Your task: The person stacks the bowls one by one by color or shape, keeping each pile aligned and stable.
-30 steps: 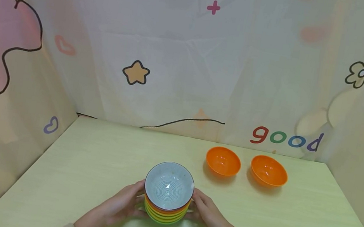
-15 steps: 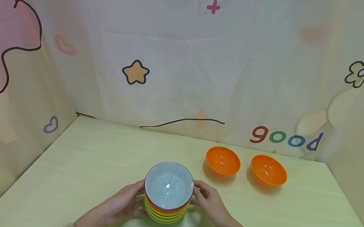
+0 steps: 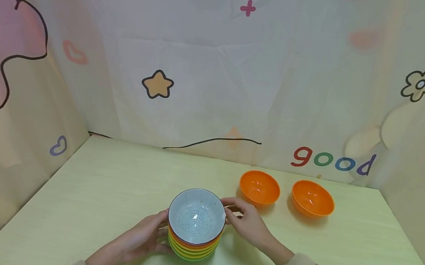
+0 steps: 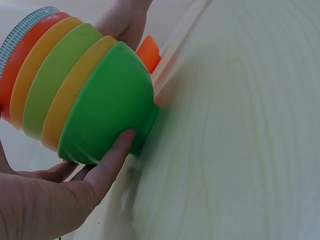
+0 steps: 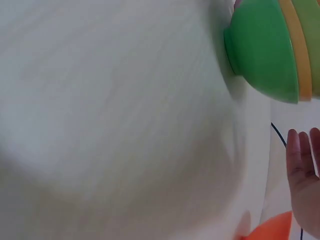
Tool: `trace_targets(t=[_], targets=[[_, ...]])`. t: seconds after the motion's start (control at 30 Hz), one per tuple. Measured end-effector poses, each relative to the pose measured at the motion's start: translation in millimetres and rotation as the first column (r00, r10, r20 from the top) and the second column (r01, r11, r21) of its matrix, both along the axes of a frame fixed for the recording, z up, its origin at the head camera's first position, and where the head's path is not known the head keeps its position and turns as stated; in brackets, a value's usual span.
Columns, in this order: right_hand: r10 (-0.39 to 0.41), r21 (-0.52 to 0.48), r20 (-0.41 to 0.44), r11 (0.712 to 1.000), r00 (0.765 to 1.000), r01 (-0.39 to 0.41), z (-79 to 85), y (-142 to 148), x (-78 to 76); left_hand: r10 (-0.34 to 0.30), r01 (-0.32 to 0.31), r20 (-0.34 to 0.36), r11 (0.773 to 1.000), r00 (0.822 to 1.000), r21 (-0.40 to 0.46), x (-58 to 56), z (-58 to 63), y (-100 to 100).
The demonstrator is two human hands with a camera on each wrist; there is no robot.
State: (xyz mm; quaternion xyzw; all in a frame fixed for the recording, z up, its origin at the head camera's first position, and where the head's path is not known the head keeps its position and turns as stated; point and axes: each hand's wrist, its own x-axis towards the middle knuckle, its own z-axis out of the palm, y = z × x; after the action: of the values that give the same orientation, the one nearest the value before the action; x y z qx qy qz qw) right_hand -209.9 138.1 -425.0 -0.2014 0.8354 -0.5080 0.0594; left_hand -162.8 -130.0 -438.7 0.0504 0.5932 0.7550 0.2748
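A stack of nested bowls stands upright on the table in front of me. At its top is a grey-blue bowl (image 3: 196, 217) with a ringed inside; under it are red, orange and lime bowls, with a green bowl (image 4: 112, 102) at the bottom. My left hand (image 3: 140, 238) holds the stack from the left, a finger or thumb lying along the green bowl in the left wrist view. At the far right of the top rim is my right hand (image 3: 250, 223), fingertips at or near the rim. In the right wrist view its fingers (image 5: 295, 155) look straight, apart from the green bowl.
Two orange bowls stand at the back right of the table (image 3: 118, 182): the left one (image 3: 259, 187) just beyond my right hand, the other one (image 3: 312, 199) farther right. A printed curtain (image 3: 207, 58) closes off the back and sides.
My right hand has slid from the stack's lower right side up and away toward the far right of the rim. The left hand and the stack have stayed put.
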Motion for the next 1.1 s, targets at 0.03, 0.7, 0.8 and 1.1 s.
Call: trace_targets(t=[0.03,0.7,0.8,1.1], targets=[[0.007,0.022,-0.021,1.0,1.0,-0.006,0.5,1,-2.2,0.0,0.0,-0.001,1.0,1.0,0.0,0.1,0.0,0],[0.116,0.267,-0.288,0.963,0.951,-0.037,17.5,5,-43.0,0.01,-0.01,0.004,1.0,1.0,-0.013,0.3,-0.3,-1],[0.092,0.297,-0.336,0.955,0.937,0.013,21.4,8,-48.7,0.007,-0.007,0.001,1.0,1.0,-0.009,0.3,-0.1,-1],[-0.001,0.374,-0.435,0.909,0.901,0.181,33.6,22,-63.6,-0.002,0.002,-0.009,1.0,1.0,0.004,0.3,-0.5,0]])
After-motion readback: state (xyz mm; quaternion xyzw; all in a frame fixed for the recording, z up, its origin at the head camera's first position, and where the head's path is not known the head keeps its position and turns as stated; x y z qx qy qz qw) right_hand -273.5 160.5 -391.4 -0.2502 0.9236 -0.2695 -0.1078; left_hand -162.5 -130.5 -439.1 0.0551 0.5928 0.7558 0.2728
